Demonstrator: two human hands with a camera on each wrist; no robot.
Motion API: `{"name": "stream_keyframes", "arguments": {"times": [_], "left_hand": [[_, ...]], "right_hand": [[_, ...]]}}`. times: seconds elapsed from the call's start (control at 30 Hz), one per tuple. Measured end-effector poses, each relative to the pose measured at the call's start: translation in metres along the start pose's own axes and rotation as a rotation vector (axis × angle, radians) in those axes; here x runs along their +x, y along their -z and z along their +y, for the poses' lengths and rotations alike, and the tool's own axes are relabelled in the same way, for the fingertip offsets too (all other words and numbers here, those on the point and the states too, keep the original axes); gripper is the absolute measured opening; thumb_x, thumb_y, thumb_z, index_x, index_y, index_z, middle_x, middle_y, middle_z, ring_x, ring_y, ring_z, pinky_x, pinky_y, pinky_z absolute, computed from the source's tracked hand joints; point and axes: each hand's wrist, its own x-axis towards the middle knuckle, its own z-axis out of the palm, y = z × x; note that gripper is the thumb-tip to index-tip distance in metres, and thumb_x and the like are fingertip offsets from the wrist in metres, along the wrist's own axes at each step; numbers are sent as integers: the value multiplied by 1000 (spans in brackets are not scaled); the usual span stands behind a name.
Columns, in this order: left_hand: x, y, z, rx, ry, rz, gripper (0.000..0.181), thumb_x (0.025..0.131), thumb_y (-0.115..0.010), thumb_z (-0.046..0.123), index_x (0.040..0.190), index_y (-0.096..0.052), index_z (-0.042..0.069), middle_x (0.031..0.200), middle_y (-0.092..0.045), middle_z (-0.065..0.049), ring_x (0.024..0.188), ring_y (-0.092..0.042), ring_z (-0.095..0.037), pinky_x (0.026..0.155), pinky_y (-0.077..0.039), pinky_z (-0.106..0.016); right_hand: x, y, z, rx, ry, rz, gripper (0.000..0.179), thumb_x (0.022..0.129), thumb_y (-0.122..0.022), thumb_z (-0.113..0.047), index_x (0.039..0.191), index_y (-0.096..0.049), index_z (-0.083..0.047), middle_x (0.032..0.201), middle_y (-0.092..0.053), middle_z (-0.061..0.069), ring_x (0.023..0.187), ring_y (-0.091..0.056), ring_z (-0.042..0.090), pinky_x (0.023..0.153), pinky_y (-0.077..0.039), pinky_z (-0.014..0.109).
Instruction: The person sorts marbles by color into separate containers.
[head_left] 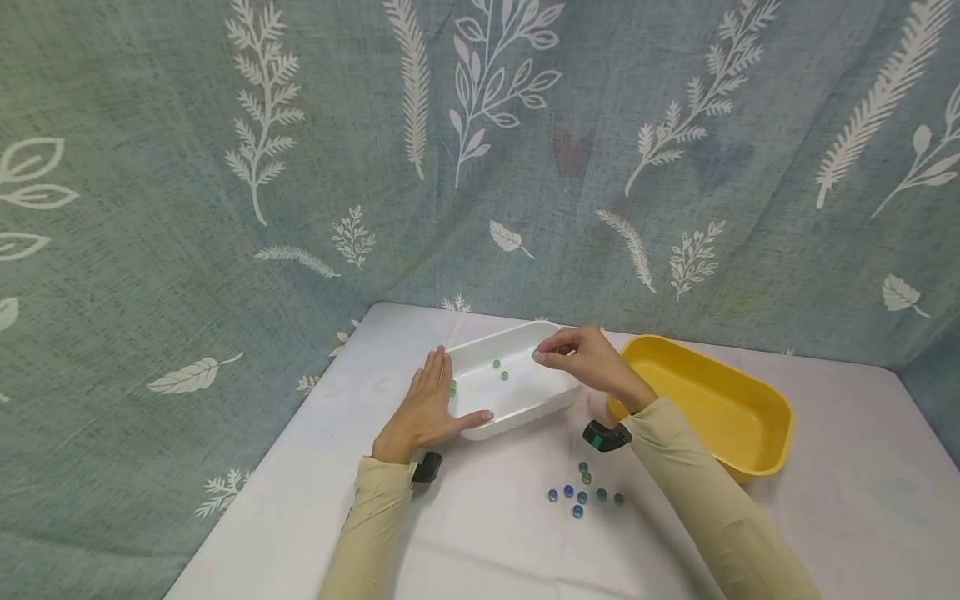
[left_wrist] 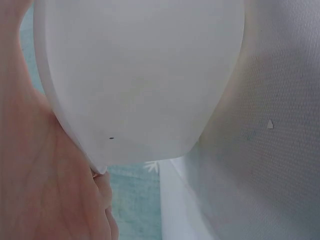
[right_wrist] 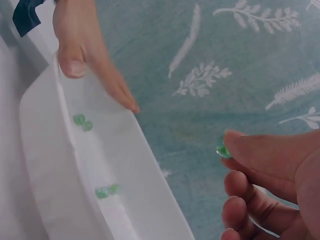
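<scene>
A white tray (head_left: 517, 403) stands on the table, its right end toward my right hand. My left hand (head_left: 426, 408) rests across the tray's left end, fingers straight along the rim and thumb over the near edge. Above the tray's right part, my right hand (head_left: 592, 358) pinches a green glass marble (right_wrist: 223, 150) between thumb and index finger. Several green marbles (head_left: 504, 376) lie inside the tray, in the middle and beside the left fingers. The left wrist view shows the tray's outer wall (left_wrist: 140, 75) with the palm against its rim.
A yellow tray (head_left: 738, 429) stands to the right, partly behind the right forearm. Several loose marbles (head_left: 582, 497), mostly blue with a green one, lie on the white tablecloth (head_left: 480, 533) in front. A leaf-patterned curtain (head_left: 480, 208) hangs behind the table.
</scene>
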Motion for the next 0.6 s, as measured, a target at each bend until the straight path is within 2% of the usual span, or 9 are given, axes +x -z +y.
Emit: {"name": "stream_keyframes", "arguments": {"times": [0.3,0.6], "left_hand": [[2,-1,-1,9,13,-21,134,81,-55,88,164,4,-1,175,12,-15,164,8,-31,133,-5,-51],[2,-2,-1,2,1,-5,135,81,-54,89,164,0,-3,175,7,-18,164,4,-34,133,-8,-54]], "right_hand": [[17,-2,1,-26,-7,-48,24,98,-72,-24,112,-79,-7,109,-77,12,89,-64,19,81,-53,29],[34,-4,4,-23,-37,-73,20,98,-72,-23,108,-80,-8,106,-78,11,88,-65,25,74,-53,28]]}}
